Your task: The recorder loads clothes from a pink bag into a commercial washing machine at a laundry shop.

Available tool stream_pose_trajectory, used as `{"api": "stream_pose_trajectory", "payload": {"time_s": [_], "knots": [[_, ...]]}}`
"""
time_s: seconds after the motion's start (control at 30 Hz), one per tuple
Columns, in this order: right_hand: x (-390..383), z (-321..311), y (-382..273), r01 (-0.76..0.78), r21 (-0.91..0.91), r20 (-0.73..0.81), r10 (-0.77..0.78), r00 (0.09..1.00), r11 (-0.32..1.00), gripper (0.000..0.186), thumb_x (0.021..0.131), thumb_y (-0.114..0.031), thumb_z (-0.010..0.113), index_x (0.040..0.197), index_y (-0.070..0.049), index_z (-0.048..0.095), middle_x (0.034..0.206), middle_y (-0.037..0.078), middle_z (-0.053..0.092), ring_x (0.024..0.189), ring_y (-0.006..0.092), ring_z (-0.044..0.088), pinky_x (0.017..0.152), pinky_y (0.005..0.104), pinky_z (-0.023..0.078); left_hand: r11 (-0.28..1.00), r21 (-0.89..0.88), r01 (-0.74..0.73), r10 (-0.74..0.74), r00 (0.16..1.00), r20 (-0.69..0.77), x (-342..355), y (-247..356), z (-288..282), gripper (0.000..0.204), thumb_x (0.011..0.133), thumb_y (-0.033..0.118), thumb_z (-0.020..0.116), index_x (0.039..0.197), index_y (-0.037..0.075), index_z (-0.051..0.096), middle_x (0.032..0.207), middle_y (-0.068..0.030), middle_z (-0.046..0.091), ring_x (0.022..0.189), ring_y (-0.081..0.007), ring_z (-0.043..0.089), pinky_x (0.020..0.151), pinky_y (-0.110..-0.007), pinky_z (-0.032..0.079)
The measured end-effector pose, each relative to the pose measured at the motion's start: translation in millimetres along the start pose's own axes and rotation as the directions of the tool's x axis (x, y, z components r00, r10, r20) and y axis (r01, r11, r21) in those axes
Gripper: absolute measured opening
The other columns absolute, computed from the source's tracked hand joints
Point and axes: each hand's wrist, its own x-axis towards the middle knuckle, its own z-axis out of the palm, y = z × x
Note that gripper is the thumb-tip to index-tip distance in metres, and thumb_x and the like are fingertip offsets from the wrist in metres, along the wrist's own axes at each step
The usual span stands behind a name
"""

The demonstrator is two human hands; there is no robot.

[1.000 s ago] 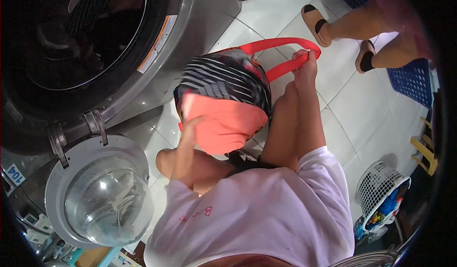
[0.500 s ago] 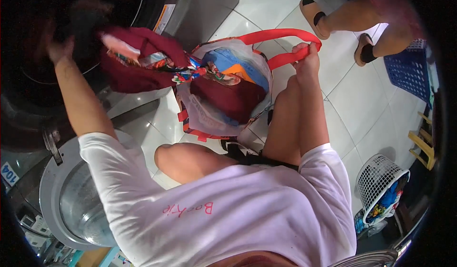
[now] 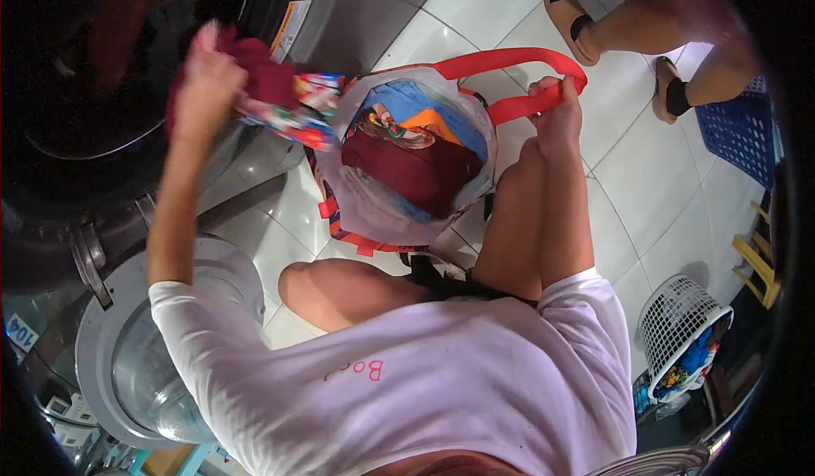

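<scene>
At the mouth of the dark machine drum, my left hand is closed on a maroon garment with a bright floral part. The floral end hangs toward a laundry bag, slightly blurred by motion. That bag stands open on the floor in front of my knees, with a white lining and red trim. Inside it lie folded-over maroon, blue and orange clothes. My right hand grips the bag's red strap and pulls it out to the right. Dim reddish cloth shows within the drum.
The round machine door hangs open at my left. Another person's feet in sandals stand at the upper right, beside a blue basket. A white basket of clothes and a yellow stool-like object are at the right.
My left hand has come from inside the drum to the maroon garment and taken hold of it. The garment has come away from the bag toward the drum. My right hand still holds the strap.
</scene>
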Motion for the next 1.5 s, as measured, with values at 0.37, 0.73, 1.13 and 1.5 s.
{"api": "stream_pose_trajectory", "payload": {"time_s": [0.37,0.73,1.13,1.5], "knots": [[4,15,8,-0.050,0.035,0.041,0.049,0.998,0.998,0.037,0.083,-0.038,0.025,0.072,-0.009,0.046,0.068,0.004,0.048,0.068,0.0142,0.045,0.063,0.0283,0.034,0.627,-0.556,0.546,-0.592,0.797,0.115,19,-5,-66,0.024,0.074,0.024,0.051,0.086,0.005,0.056,0.087,-0.0106,0.054,0.080,-0.0209,0.053,0.067,-0.032,0.042],[-21,32,37,-0.049,0.252,0.162,0.008,0.987,0.967,0.033,0.085,-0.030,0.026,0.068,-0.007,0.043,0.065,0.005,0.044,0.065,0.0156,0.043,0.059,0.0280,0.036,0.748,-0.654,0.114,0.057,0.971,0.234,117,321,121,0.069,0.053,0.033,0.066,0.115,0.031,0.036,0.123,-0.0052,0.028,0.105,-0.0320,0.036,0.074,-0.046,0.038],[-2,-7,11,0.109,0.222,0.133,-0.141,0.981,0.969,0.031,0.085,-0.029,0.026,0.069,-0.006,0.041,0.068,0.006,0.043,0.066,0.0173,0.041,0.056,0.0282,0.036,0.704,-0.663,0.256,0.296,0.743,0.600,30,278,79,0.033,0.059,0.024,0.058,0.088,0.007,0.054,0.084,-0.0114,0.057,0.082,-0.0240,0.054,0.070,-0.035,0.043],[17,11,10,-0.070,0.203,0.233,0.021,0.972,0.977,0.031,0.084,-0.033,0.030,0.070,-0.007,0.041,0.063,0.008,0.044,0.055,0.0173,0.040,0.055,0.0284,0.035,-0.679,-0.687,-0.259,-0.695,0.531,0.486,-158,133,-4,0.052,0.052,0.018,0.052,0.101,0.002,0.045,0.091,-0.0125,0.052,0.085,-0.0269,0.050,0.076,-0.039,0.040]]}}
